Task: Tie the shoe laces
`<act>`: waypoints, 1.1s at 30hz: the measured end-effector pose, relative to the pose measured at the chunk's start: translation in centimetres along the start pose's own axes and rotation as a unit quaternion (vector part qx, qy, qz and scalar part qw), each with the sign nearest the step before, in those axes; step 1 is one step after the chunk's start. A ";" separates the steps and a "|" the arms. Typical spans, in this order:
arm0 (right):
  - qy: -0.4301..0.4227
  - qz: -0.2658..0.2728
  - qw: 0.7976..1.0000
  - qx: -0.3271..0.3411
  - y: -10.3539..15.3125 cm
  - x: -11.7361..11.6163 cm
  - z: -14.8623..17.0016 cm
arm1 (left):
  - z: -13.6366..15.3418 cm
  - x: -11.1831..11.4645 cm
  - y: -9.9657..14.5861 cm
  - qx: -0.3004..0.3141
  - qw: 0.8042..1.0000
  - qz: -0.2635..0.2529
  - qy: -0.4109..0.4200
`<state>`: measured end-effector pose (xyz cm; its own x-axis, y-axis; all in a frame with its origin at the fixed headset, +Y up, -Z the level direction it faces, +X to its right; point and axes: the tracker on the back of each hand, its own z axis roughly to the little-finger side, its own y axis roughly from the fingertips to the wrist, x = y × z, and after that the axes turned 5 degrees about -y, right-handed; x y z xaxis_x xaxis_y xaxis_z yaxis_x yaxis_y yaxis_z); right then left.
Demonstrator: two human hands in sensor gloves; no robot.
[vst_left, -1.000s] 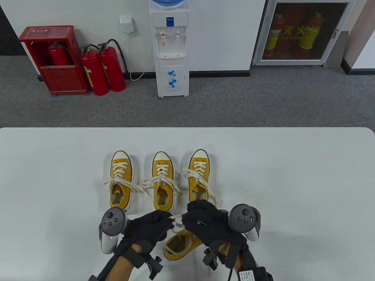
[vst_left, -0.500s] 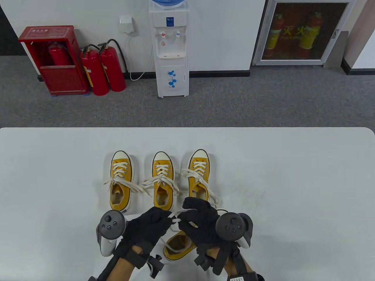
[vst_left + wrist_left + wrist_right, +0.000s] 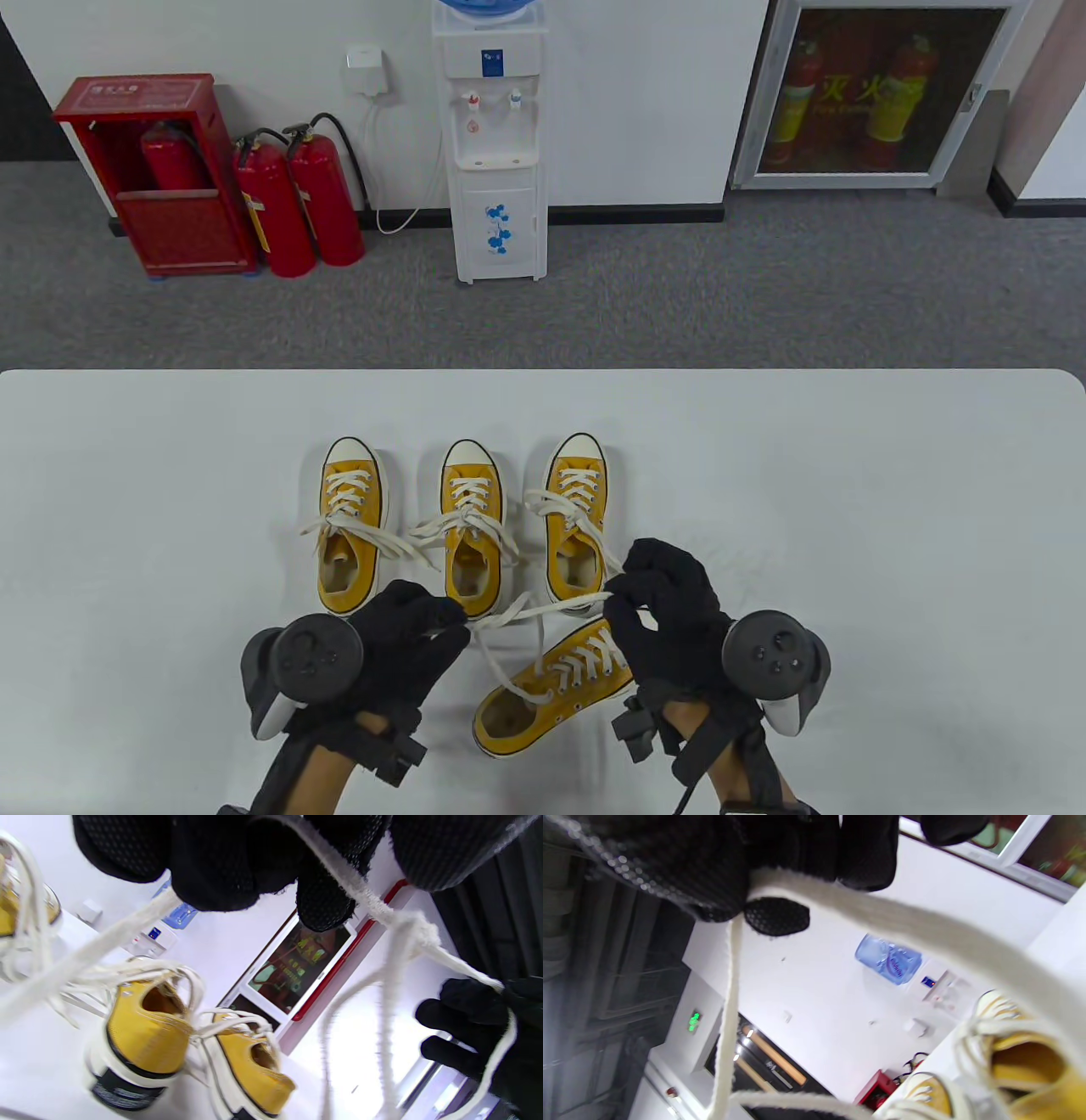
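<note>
A yellow canvas shoe (image 3: pixel 551 688) lies at an angle near the table's front edge, toe pointing up and right. Its white lace (image 3: pixel 534 607) is stretched above it between my two hands. My left hand (image 3: pixel 445 615) pinches one end to the shoe's left, and my right hand (image 3: pixel 624 594) pinches the other to its right. In the left wrist view the lace (image 3: pixel 356 891) runs from my fingers (image 3: pixel 220 870) to a crossing knot (image 3: pixel 409 927), with my right hand (image 3: pixel 471 1027) beyond. In the right wrist view the lace (image 3: pixel 882 923) leaves my curled fingers (image 3: pixel 865 853).
Three more yellow shoes stand in a row behind the hands: left (image 3: pixel 352 526), middle (image 3: pixel 471 526), right (image 3: pixel 577 518), their white laces spread loose on the white table (image 3: pixel 848 509). Beyond the table's far edge are fire extinguishers (image 3: pixel 297 204) and a water dispenser (image 3: pixel 496 144).
Both hands have moved apart, left hand to the left and right hand to the right, drawing the lace out taut between them. The near shoe's laced front now shows.
</note>
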<state>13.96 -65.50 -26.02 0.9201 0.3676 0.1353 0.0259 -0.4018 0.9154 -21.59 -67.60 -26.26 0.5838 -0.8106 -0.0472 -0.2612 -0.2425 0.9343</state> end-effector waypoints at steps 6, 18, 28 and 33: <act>0.083 0.032 0.995 -0.043 0.9 2.5 2.3 | 1.9 -1.3 0.7 -0.032 0.999 -0.005 -0.016; 0.164 0.059 0.976 -0.129 2.5 7.0 6.8 | 5.6 -2.1 2.2 -0.067 0.997 -0.005 -0.041; 0.241 0.054 0.942 -0.227 3.2 8.8 10.5 | 8.1 -1.7 3.1 -0.092 0.991 0.051 -0.078; 0.275 0.023 0.921 -0.274 3.0 8.6 12.1 | 9.8 -1.9 3.4 -0.121 0.988 0.067 -0.063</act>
<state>26.62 -73.68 -26.70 0.5745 0.7906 0.2120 -0.3478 0.0013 0.9376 -31.14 -72.12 -26.51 0.4528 -0.8900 0.0531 -0.1283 -0.0061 0.9917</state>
